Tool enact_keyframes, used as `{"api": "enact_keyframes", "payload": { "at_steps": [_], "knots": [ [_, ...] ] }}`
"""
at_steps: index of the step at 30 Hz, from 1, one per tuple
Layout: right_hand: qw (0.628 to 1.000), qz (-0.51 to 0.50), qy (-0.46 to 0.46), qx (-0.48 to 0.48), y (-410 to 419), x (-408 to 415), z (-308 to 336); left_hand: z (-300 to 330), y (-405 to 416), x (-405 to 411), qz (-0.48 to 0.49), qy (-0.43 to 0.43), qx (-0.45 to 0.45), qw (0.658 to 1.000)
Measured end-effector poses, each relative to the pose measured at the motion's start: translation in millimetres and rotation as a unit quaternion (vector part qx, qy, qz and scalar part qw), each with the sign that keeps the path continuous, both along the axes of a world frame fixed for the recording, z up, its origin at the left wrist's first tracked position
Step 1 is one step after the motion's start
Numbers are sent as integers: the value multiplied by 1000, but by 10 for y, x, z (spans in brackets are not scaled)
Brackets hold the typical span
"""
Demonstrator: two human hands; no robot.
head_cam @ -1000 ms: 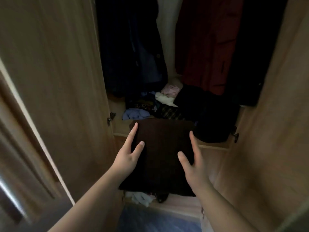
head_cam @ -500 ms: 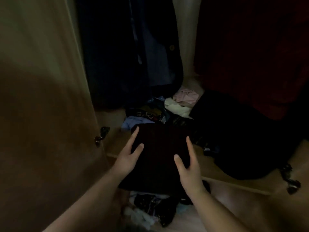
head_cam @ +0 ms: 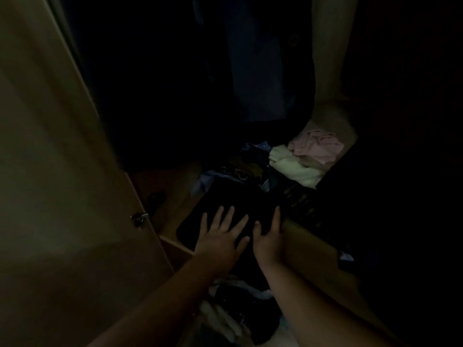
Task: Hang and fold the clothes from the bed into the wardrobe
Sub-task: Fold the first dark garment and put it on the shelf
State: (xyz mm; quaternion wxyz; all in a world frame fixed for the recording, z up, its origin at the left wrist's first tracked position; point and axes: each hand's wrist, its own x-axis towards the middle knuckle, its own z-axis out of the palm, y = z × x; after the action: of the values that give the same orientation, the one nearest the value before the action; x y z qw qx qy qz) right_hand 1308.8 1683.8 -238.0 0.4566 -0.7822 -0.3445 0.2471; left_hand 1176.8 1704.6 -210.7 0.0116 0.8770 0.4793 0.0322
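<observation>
Entry: placement of a folded item, wardrobe interior, very low light.

We had both hands on a dark folded garment (head_cam: 225, 204) lying on the wardrobe shelf (head_cam: 172, 186). Our left hand (head_cam: 220, 236) lay flat on top of it, fingers straight and spread wide, pressing down. Our right hand (head_cam: 269, 239) touched its right edge, fingers extended and close together; neither hand curled round the cloth. Whether the right thumb tucked under the edge, we could not tell.

Position: the garment sat at the front of the shelf, its near end overhanging or level with the shelf lip (too dark to separate). Just behind it lay a loose heap of small clothes (head_cam: 250, 169), then a cream piece (head_cam: 293, 166) and a pink piece (head_cam: 315, 144) farther back right. Dark coats (head_cam: 253, 71) hung above. The open wardrobe door (head_cam: 62, 146) stood at left.

Orientation: we judged the garment a rough rectangle, its long axis running from near left to far right, angled against the shelf front rather than square to it.

Progress, as judged: this piece was folded and nearly placed; it probably needed pushing in and squaring. Clothes (head_cam: 238, 309) showed on a lower level. The bed was out of view, so what remained there we could not say.
</observation>
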Motion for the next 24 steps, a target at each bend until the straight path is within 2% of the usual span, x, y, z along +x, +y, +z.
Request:
{"api": "enact_keyframes", "payload": {
  "at_steps": [2,4,9,15,21,24],
  "knots": [
    [1000,16,-3,-15,161,1,-8,-92,73,26,46,26,6,999],
    [999,20,-11,-42,343,-8,-23,-90,240,18,69,17,-20,997],
    [987,87,27,-133,599,-100,18,-38,572,-194,70,36,-58,995],
    [963,230,26,-141,725,-70,-44,-104,837,-492,66,-6,-68,995],
    [957,246,-38,-152,832,-104,8,-159,1030,-491,72,-22,-78,994],
    [954,258,-35,-150,839,-53,50,-158,1030,-460,78,-14,-72,994]
  ]
}}
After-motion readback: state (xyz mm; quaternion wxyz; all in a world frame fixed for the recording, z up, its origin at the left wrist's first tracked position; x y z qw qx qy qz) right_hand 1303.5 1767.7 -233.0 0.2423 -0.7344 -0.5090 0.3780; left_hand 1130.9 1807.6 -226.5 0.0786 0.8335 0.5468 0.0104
